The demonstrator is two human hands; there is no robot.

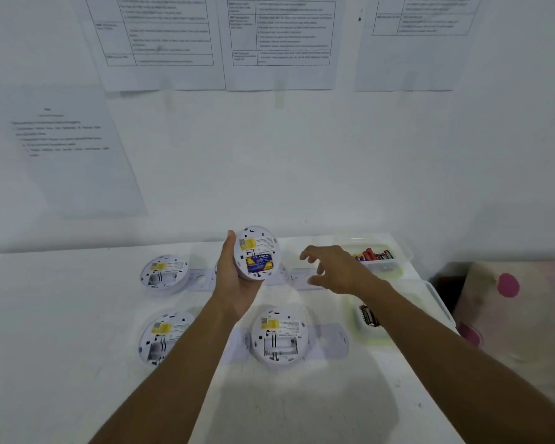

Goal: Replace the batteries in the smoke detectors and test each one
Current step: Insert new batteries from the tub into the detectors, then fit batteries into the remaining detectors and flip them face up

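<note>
My left hand grips a round white smoke detector, raised above the table with its back facing me. A blue and yellow battery sits in its compartment. My right hand hovers to the right of it, fingers spread, holding nothing. Three more detectors lie back-up on the white table with bare battery bays: one at the far left, one at the near left, one at the near middle.
A clear tray of red and dark batteries stands at the back right. A second clear tray nearer me holds a few dark batteries. Flat white mounting plates lie beside the detectors. Printed sheets hang on the wall. A spotted cushion sits right of the table.
</note>
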